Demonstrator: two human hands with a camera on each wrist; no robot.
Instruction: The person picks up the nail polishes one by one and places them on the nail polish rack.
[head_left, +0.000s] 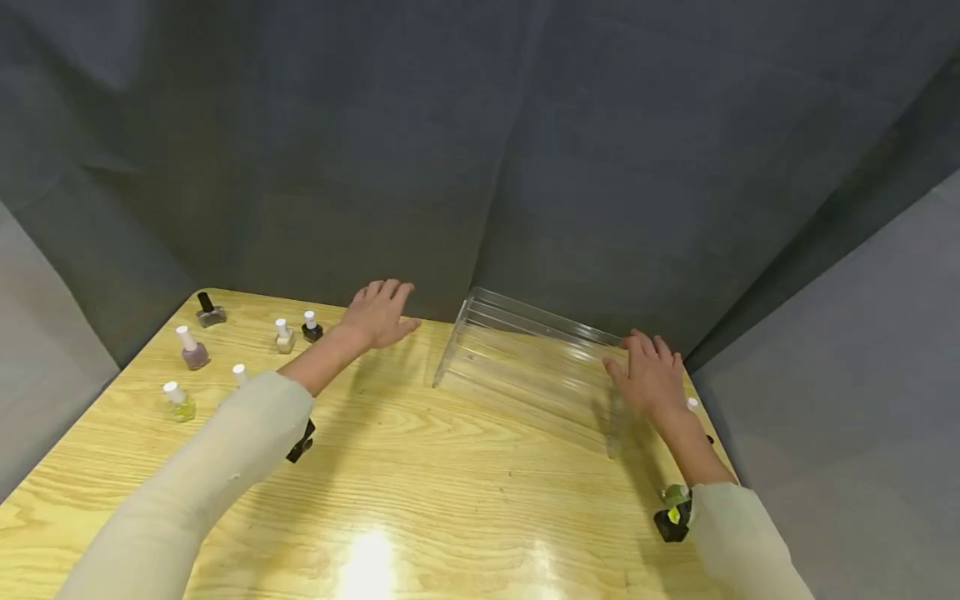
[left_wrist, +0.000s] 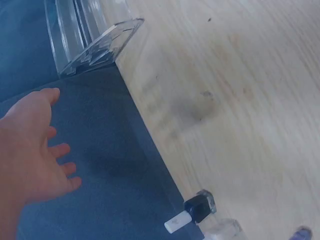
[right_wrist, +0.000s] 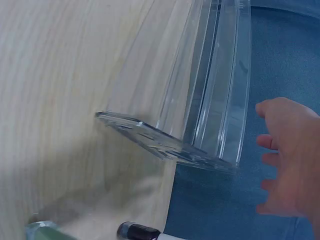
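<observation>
A clear stepped display rack (head_left: 525, 379) stands at the back of the wooden table, seen end-on in the left wrist view and from its other end in the right wrist view. To its left, my left hand (head_left: 378, 315) hovers near the table's back edge, fingers spread and holding nothing. At the rack's right end is my right hand (head_left: 651, 375), which overlaps its upper corner in the head view. The right wrist view shows a gap between the right fingers and the rack (right_wrist: 200, 125). Both palms are bare.
Nail polish bottles stand at left: a black one (head_left: 312, 329), a cream one (head_left: 284, 340), a mauve one (head_left: 195, 354), a yellow one (head_left: 182, 407) and a black-capped one (head_left: 211, 313). More lie right, including a green one (right_wrist: 47, 232). A dark curtain (head_left: 480, 150) hangs behind.
</observation>
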